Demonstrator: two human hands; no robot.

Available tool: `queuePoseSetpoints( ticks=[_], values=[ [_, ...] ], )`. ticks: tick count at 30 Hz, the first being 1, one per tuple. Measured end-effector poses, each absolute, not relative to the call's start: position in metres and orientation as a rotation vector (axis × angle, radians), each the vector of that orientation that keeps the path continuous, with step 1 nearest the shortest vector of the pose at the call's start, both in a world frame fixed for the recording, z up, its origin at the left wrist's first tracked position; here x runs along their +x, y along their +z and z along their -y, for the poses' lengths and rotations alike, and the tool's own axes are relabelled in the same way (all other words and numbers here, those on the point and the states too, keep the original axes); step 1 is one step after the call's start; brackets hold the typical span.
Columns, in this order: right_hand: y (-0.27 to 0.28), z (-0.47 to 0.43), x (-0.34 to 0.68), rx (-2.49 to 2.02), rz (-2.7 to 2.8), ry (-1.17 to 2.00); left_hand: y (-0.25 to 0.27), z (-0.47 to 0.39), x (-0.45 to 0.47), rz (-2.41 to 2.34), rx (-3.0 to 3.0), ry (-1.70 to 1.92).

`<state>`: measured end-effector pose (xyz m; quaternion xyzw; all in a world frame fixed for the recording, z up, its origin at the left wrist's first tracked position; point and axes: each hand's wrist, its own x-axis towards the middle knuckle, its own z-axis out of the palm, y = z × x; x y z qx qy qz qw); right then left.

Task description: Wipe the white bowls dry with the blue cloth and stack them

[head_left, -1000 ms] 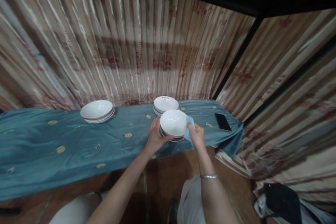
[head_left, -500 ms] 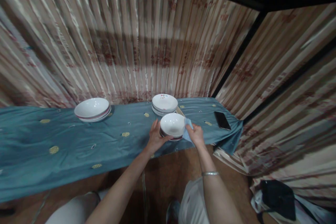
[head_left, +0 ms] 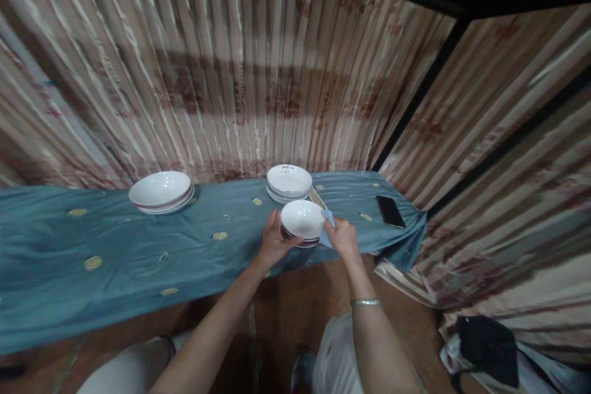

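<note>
A small stack of white bowls (head_left: pixel 302 220) with dark red bands stands near the front edge of the cloth-covered table. My left hand (head_left: pixel 277 239) is wrapped round the left side of the stack, its thumb across the front. In my right hand (head_left: pixel 340 234) a light blue cloth (head_left: pixel 327 234) is pinched, and it touches the right side of the top bowl's rim. Right behind the bowls sits a stack of white plates (head_left: pixel 289 180) with a floral print. Some chopsticks (head_left: pixel 317 198) lie beside the plates, partly hidden.
Farther left stands a stack of larger white bowls (head_left: pixel 160 191). A black phone (head_left: pixel 390 212) lies toward the table's right end. The blue-green tablecloth (head_left: pixel 138 240) is wrinkled. Pleated curtains (head_left: pixel 258 74) hang directly behind, and a black bag (head_left: pixel 488 348) rests at lower right.
My right hand has shifted slightly left with the blue cloth along the bowl's right side. My left hand keeps its hold on the bowls.
</note>
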<state>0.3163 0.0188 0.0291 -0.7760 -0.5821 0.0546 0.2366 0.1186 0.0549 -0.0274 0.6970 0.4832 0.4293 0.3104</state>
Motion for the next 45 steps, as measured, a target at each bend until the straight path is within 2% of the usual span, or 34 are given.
queuePoseSetpoints(
  ticks=[6,11,18,23,31,39,45],
  values=[
    [0.032,-0.017,0.315,-2.139,1.599,0.116,-0.028,-0.055,0.121,-1.271,1.761,1.111],
    [0.04,-0.014,0.313,-2.15,1.491,-0.036,-0.03,-0.051,0.119,-1.289,1.707,1.104],
    [0.056,-0.01,0.279,-1.896,1.469,-0.076,-0.027,-0.039,0.086,-1.367,1.631,1.127],
    [0.056,-0.003,0.221,-1.57,1.661,0.073,-0.031,-0.026,0.047,-1.461,1.56,1.22],
    [0.038,-0.008,0.138,-1.386,1.999,0.359,-0.051,-0.023,-0.025,-1.604,1.405,1.411],
    [0.018,-0.017,0.086,-1.302,1.908,0.572,-0.045,-0.048,-0.086,-1.673,1.18,1.629],
    [0.007,-0.036,0.056,-1.253,1.72,0.69,-0.045,-0.07,-0.124,-1.698,1.281,1.675]
  ],
)
